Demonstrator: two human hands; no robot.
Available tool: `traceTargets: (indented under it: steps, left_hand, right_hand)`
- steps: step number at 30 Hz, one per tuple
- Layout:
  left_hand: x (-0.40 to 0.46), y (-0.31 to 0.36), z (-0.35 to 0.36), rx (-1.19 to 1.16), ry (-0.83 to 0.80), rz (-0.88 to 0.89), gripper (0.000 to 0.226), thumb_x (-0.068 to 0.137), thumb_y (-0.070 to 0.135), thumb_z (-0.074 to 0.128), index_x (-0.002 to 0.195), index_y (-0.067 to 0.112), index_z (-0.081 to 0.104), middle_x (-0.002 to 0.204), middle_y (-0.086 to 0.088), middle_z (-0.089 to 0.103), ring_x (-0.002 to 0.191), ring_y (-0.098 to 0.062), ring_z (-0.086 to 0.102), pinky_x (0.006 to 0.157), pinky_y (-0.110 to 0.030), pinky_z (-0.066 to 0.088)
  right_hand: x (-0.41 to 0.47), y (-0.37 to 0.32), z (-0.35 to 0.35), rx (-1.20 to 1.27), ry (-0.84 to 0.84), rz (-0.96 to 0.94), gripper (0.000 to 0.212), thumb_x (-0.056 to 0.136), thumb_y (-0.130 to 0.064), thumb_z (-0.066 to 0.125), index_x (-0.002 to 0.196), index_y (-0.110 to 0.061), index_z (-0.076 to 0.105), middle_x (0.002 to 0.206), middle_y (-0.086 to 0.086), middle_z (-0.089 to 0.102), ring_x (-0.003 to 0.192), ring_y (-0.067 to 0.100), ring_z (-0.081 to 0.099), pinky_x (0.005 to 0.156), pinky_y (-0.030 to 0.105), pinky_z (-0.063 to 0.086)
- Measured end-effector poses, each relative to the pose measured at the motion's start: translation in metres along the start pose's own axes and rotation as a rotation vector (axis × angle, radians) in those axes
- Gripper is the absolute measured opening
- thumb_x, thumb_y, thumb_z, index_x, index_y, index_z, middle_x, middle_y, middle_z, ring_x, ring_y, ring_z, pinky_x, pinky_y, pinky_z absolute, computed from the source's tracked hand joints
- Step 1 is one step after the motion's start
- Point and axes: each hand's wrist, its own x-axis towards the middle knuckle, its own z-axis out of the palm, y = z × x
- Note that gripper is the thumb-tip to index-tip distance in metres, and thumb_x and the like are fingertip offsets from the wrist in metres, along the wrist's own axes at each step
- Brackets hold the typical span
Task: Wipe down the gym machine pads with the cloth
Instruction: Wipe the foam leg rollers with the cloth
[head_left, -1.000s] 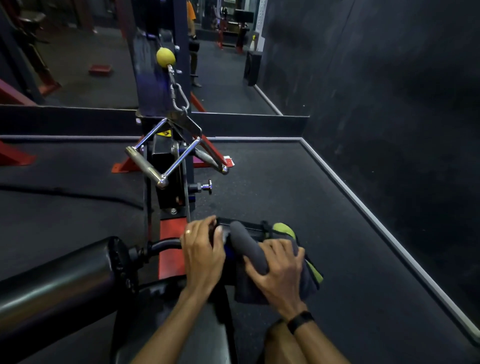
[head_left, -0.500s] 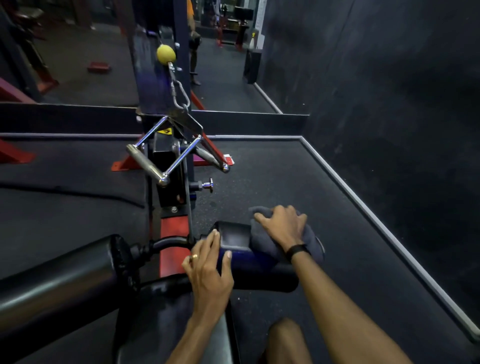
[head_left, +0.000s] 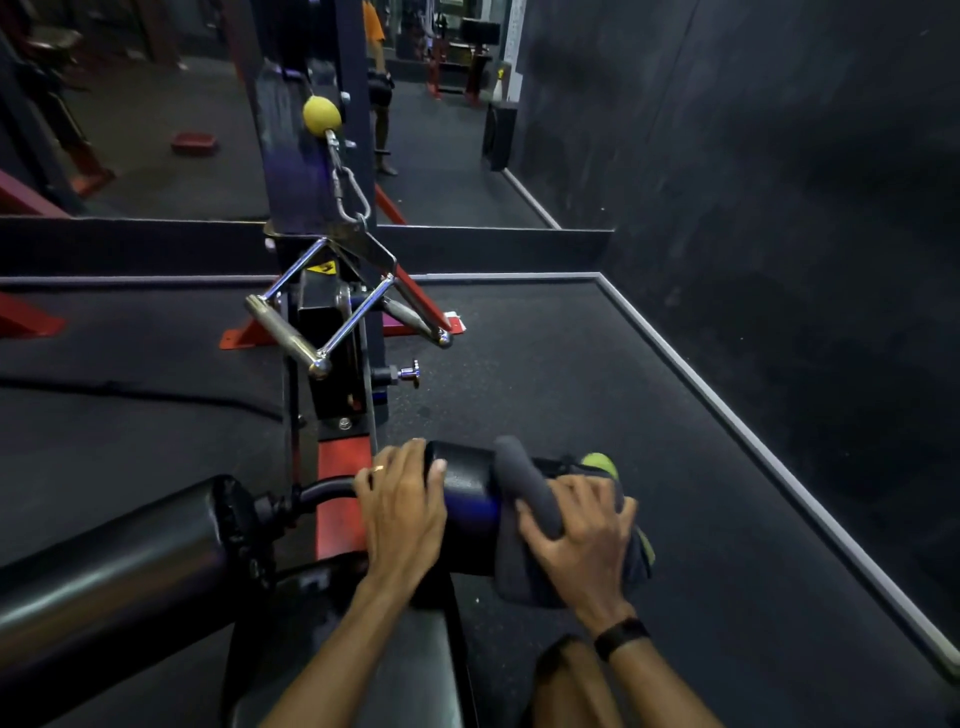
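We're mid-wipe on the right roller pad (head_left: 467, 514): our right hand (head_left: 582, 545) has its fingers curled round the grey cloth (head_left: 524, 493), which is draped over the pad's outer end, while our left hand (head_left: 402, 512) rests on the pad's inner end, by the bar, with fingers wrapped over it to steady it. By our guess the middle of this pad, the left roller pad (head_left: 104, 566) and the seat (head_left: 363, 665) at the bottom edge are still to do, though nothing shows whether they're already clean.
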Motion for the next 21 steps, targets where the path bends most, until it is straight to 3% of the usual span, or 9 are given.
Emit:
traceTargets:
  steps: [2,5,10,13,17,21]
  left_hand:
    - [0.002,0.002,0.011,0.034,-0.068,-0.022,0.059,0.097,0.043,0.024,0.124,0.011,0.065,0.119,-0.001,0.068,0.118,-0.023,0.054,0.100,-0.046,0.025]
    - [-0.003,0.001,0.014,-0.031,-0.018,-0.084,0.060,0.096,0.044,0.025,0.124,0.012,0.068,0.121,0.001,0.069,0.120,-0.022,0.054,0.101,-0.045,0.023]
    - [-0.022,-0.010,0.010,-0.123,0.006,-0.066,0.051,0.095,0.044,0.035,0.130,0.022,0.066,0.138,0.011,0.061,0.134,-0.018,0.043,0.103,-0.046,0.021]
    - [-0.040,-0.016,0.008,-0.147,0.007,-0.048,0.048,0.095,0.037,0.038,0.137,0.027,0.060,0.147,0.014,0.050,0.143,-0.013,0.031,0.107,-0.051,0.018]
    - [-0.062,-0.033,-0.006,-0.098,-0.065,0.008,0.063,0.084,0.015,0.045,0.144,0.035,0.048,0.156,0.015,0.039,0.148,-0.012,0.022,0.108,-0.059,0.020]
    - [-0.073,-0.060,-0.031,0.013,-0.195,0.106,0.051,0.093,0.031,0.039,0.142,0.041,0.050,0.156,0.012,0.037,0.145,-0.014,0.030,0.107,-0.054,0.021]
  right_hand:
    - [0.016,0.014,-0.006,-0.039,-0.084,0.220,0.033,0.084,-0.057,0.054,0.077,-0.025,0.061,0.086,-0.007,0.061,0.093,0.025,0.053,0.079,0.043,0.033]
    - [0.054,0.014,-0.001,-0.120,-0.337,0.446,0.037,0.089,-0.056,0.048,0.082,-0.025,0.066,0.096,-0.004,0.066,0.103,0.025,0.052,0.087,0.046,0.033]
    - [0.105,-0.031,0.023,-0.190,-0.580,0.394,0.040,0.089,-0.053,0.050,0.097,-0.020,0.072,0.108,0.004,0.071,0.116,0.026,0.051,0.094,0.046,0.032]
    - [0.101,-0.078,0.036,-0.226,-0.520,0.305,0.048,0.091,-0.057,0.048,0.095,-0.017,0.074,0.104,0.005,0.071,0.111,0.026,0.053,0.093,0.048,0.032]
    - [0.059,-0.099,0.030,-0.148,-0.246,0.172,0.042,0.085,-0.057,0.053,0.074,-0.019,0.067,0.079,0.001,0.064,0.086,0.025,0.055,0.083,0.047,0.035]
    - [0.025,-0.047,0.007,-0.207,-0.181,-0.062,0.040,0.089,-0.056,0.049,0.076,-0.021,0.062,0.080,0.002,0.060,0.083,0.027,0.055,0.075,0.044,0.035]
